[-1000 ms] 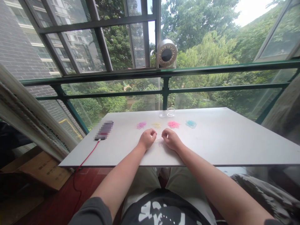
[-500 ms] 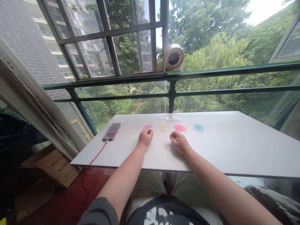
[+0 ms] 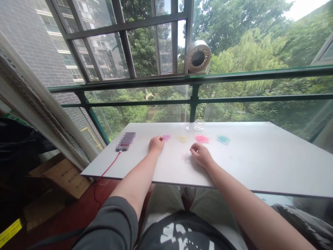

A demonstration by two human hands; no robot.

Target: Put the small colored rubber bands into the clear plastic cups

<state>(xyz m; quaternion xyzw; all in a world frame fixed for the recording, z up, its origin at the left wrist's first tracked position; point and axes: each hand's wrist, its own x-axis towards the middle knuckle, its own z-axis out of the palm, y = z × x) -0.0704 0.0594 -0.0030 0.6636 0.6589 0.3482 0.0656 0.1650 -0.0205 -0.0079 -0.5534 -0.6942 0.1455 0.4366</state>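
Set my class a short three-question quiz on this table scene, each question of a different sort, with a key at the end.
1. True or false: the left hand rests on the phone.
2. Which lies nearest the right hand? A: phone. B: faint mixed pile. C: cable.
3. Fill in: the cable plugged into the phone is coloured ___.

Key: 1 false, it lies by the purple pile, fingers curled. 2 B. 3 red.
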